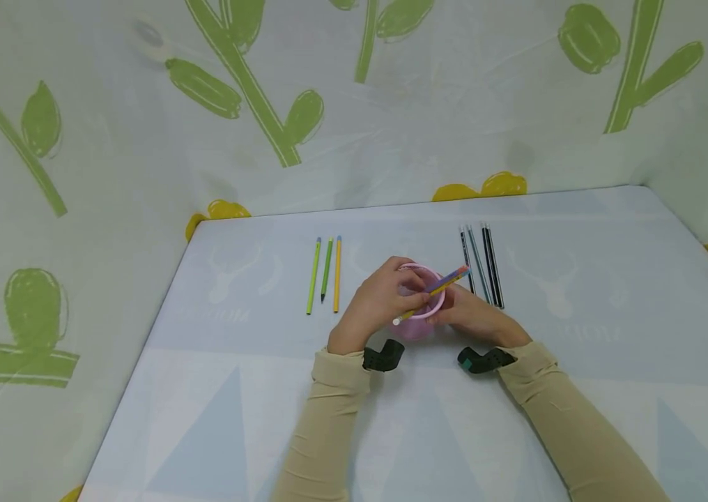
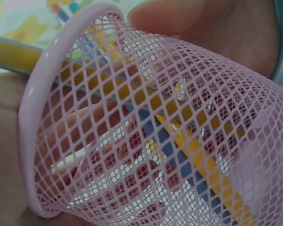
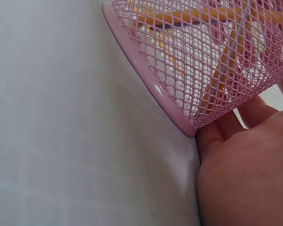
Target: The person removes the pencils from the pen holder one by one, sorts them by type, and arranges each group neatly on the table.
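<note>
A pink mesh pencil cup (image 1: 413,329) stands tilted between the two hands, with several yellow and blue-yellow pencils (image 2: 198,155) crossing inside it. The left hand (image 1: 385,296) reaches over the cup's rim, its fingers partly hidden in the mouth. Its thumb and fingers pinch a yellow pencil (image 1: 405,315) whose white end sticks out to the left. Other pencil ends (image 1: 457,273), orange-red and blue, lean out to the right. The right hand (image 1: 476,317) grips the cup's right side low down; in the right wrist view its fingers curl against the mesh near the base rim.
On the left of the table (image 1: 203,411) lie a lime pencil (image 1: 313,275), a green pencil (image 1: 326,270) and a yellow pencil (image 1: 337,274), side by side. Several dark and blue pencils (image 1: 490,268) lie right of the cup. A patterned curtain (image 1: 423,125) rises behind the table.
</note>
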A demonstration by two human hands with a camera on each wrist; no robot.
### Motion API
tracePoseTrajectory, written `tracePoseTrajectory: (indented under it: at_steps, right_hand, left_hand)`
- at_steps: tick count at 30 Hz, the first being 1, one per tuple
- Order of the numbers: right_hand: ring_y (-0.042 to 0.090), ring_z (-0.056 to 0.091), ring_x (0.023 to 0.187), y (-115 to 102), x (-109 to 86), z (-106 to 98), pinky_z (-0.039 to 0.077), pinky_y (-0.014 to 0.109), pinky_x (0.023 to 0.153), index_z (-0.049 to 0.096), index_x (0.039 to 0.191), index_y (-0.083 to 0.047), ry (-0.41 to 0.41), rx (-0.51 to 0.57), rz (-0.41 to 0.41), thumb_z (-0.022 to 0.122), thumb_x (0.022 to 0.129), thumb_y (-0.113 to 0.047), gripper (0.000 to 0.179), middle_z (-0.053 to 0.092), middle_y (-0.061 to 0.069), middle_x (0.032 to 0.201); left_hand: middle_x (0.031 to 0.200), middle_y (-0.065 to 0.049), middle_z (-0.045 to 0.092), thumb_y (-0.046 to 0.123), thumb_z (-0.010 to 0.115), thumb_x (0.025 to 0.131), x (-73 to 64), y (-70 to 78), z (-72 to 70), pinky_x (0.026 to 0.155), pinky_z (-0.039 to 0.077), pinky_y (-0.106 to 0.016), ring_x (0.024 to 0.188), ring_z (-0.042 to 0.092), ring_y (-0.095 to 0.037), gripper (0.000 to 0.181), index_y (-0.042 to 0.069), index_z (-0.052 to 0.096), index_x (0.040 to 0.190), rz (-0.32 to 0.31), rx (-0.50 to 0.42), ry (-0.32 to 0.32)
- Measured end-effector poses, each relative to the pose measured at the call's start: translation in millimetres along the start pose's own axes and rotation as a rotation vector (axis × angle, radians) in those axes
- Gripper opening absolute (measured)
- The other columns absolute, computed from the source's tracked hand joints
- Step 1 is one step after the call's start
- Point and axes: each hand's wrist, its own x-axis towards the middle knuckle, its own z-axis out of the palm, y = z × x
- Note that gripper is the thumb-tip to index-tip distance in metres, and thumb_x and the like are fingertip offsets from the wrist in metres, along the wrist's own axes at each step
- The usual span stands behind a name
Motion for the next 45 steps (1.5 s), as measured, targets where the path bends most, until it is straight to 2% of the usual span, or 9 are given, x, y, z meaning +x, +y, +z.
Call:
tracePoseTrajectory:
  at_steps: [6, 10, 14, 19, 25, 30, 33, 38, 45]
  right_hand:
    - [0.027, 0.043, 0.111, -1.2, 0.6, 2.0, 0.041, 0.033, 0.090, 0.028, 0.137, -0.013, 0.014, 0.017, 0.022, 0.062, 0.081, -0.006, 0.065, 0.042, 0.010, 0.129]
    - [0.027, 0.041, 0.114, -2.2, 1.2, 4.0, 0.040, 0.035, 0.092, 0.027, 0.138, -0.017, 0.018, 0.003, 0.027, 0.062, 0.081, -0.009, 0.067, 0.039, 0.008, 0.132]
    - [0.027, 0.040, 0.116, -1.4, 1.3, 4.0, 0.039, 0.035, 0.093, 0.025, 0.139, -0.020, 0.038, -0.018, 0.034, 0.063, 0.081, -0.011, 0.071, 0.037, 0.006, 0.134]
    - [0.027, 0.037, 0.119, -1.9, 1.5, 4.1, 0.038, 0.038, 0.094, 0.025, 0.140, -0.021, 0.043, -0.019, 0.042, 0.064, 0.080, -0.013, 0.072, 0.035, 0.005, 0.136]
    - [0.028, 0.034, 0.121, -2.5, 1.3, 2.8, 0.038, 0.039, 0.093, 0.025, 0.139, -0.021, 0.039, -0.015, 0.022, 0.064, 0.080, -0.010, 0.073, 0.033, 0.004, 0.137]
    - [0.025, 0.033, 0.123, -4.3, 2.1, 3.9, 0.036, 0.038, 0.096, 0.025, 0.140, -0.020, 0.026, -0.016, -0.008, 0.063, 0.080, -0.007, 0.072, 0.034, 0.006, 0.137]
    - [0.025, 0.033, 0.124, -5.5, 2.9, 4.6, 0.033, 0.040, 0.098, 0.025, 0.140, -0.019, 0.009, 0.002, -0.037, 0.062, 0.081, -0.004, 0.071, 0.035, 0.007, 0.137]
    - [0.025, 0.033, 0.124, -6.0, 3.2, 5.5, 0.032, 0.040, 0.099, 0.025, 0.140, -0.020, 0.000, 0.025, -0.043, 0.060, 0.081, -0.001, 0.072, 0.035, 0.005, 0.137]
    - [0.026, 0.034, 0.123, -8.7, 3.4, 7.9, 0.031, 0.040, 0.099, 0.028, 0.139, -0.019, 0.010, 0.022, -0.035, 0.059, 0.081, 0.000, 0.069, 0.039, 0.009, 0.134]
  left_hand:
    - [0.119, 0.010, 0.046, 0.032, 0.063, 0.082, -2.7, -2.2, -2.2, 0.089, 0.040, -0.029, 0.111, 0.043, -0.008, 0.013, 0.020, 0.067, 0.085, 0.010, -0.069, -0.007]
    - [0.116, 0.012, 0.048, 0.033, 0.059, 0.085, -5.0, -6.0, -4.1, 0.090, 0.040, -0.029, 0.111, 0.043, -0.007, 0.016, 0.020, 0.066, 0.089, 0.013, -0.130, -0.011]
    - [0.120, 0.008, 0.049, 0.032, 0.056, 0.087, -5.8, -8.4, -8.1, 0.092, 0.039, -0.031, 0.112, 0.044, -0.010, 0.020, 0.018, 0.066, 0.097, 0.044, -0.130, 0.010]
    - [0.118, 0.011, 0.051, 0.034, 0.055, 0.087, -7.1, -10.6, -13.5, 0.087, 0.042, -0.030, 0.106, 0.049, -0.011, 0.025, 0.018, 0.064, 0.105, 0.038, -0.142, 0.075]
    - [0.107, 0.014, 0.055, 0.035, 0.053, 0.088, -4.0, -13.3, -14.8, 0.080, 0.045, -0.024, 0.098, 0.051, -0.004, 0.023, 0.021, 0.061, 0.104, 0.036, -0.242, 0.167]
    - [0.100, 0.012, 0.060, 0.039, 0.052, 0.088, -3.8, -15.9, -16.2, 0.078, 0.047, -0.024, 0.094, 0.052, -0.003, 0.025, 0.022, 0.061, 0.103, 0.010, -0.346, 0.285]
    - [0.097, 0.005, 0.062, 0.038, 0.052, 0.089, -2.1, -19.1, -16.6, 0.077, 0.048, -0.028, 0.091, 0.055, -0.009, 0.028, 0.017, 0.062, 0.104, -0.001, -0.517, 0.345]
    - [0.095, -0.012, 0.060, 0.027, 0.051, 0.091, 0.2, -27.2, -16.1, 0.075, 0.050, -0.037, 0.088, 0.059, -0.024, 0.030, 0.005, 0.057, 0.109, -0.009, -0.896, 0.417]
    - [0.091, -0.011, 0.058, 0.029, 0.051, 0.090, 0.0, -36.2, -15.6, 0.060, 0.051, -0.029, 0.081, 0.060, -0.024, 0.031, 0.007, 0.055, 0.112, -0.039, -1.211, 0.555]
